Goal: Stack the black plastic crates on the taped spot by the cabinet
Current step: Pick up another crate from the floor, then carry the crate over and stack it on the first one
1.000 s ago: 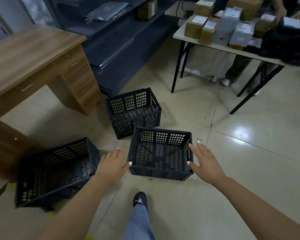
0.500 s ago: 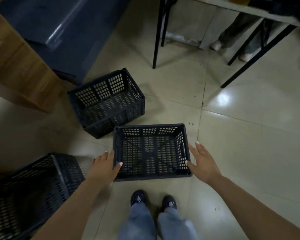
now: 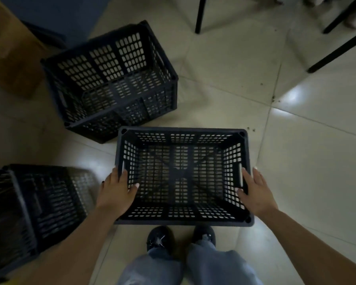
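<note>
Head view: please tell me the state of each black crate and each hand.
Middle black plastic lattice crate: upright, empty, on floor.
Far black plastic crate: upright, empty, untouched.
Left black plastic crate: blurred, untouched.
Left hand: grips middle crate's left wall.
Right hand: grips its right wall.

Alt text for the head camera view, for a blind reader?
A person's left hand and right hand grip the side walls of a black crate on a tiled floor. A second crate stands beyond it, a third crate at left.
</note>
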### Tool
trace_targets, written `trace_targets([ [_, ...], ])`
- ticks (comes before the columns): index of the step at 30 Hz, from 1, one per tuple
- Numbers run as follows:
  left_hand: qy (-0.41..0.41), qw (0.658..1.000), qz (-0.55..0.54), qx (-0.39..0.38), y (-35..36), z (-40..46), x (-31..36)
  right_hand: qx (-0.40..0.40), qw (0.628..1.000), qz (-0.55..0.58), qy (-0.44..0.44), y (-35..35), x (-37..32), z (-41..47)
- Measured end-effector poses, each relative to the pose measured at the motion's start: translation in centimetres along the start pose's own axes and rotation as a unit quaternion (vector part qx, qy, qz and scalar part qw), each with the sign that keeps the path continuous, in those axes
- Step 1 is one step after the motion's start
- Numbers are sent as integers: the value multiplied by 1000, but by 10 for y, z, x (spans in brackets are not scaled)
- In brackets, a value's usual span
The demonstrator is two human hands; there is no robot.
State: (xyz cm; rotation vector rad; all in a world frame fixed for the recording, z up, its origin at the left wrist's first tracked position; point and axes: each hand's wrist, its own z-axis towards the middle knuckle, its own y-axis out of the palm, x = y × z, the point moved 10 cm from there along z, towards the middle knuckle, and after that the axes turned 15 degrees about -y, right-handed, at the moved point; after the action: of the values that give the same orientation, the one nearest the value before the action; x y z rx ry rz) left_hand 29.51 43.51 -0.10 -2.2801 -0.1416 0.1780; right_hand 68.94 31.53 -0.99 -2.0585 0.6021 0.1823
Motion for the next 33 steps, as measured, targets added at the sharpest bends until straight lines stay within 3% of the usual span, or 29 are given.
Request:
trace_targets([
  [7, -42, 999, 5, -15, 63, 48, -8, 11, 1000, 9, 26, 57, 47, 28],
  [18, -110, 987, -117, 2, 55, 88, -7, 33, 989, 131, 56, 66, 60, 60],
  [24, -113, 984, -140, 6, 34, 76, -20, 52, 982, 175, 49, 27, 45, 46],
  [33, -139, 977, -156, 33, -64, -40, -68, 47, 993, 107, -5, -78, -35, -40],
])
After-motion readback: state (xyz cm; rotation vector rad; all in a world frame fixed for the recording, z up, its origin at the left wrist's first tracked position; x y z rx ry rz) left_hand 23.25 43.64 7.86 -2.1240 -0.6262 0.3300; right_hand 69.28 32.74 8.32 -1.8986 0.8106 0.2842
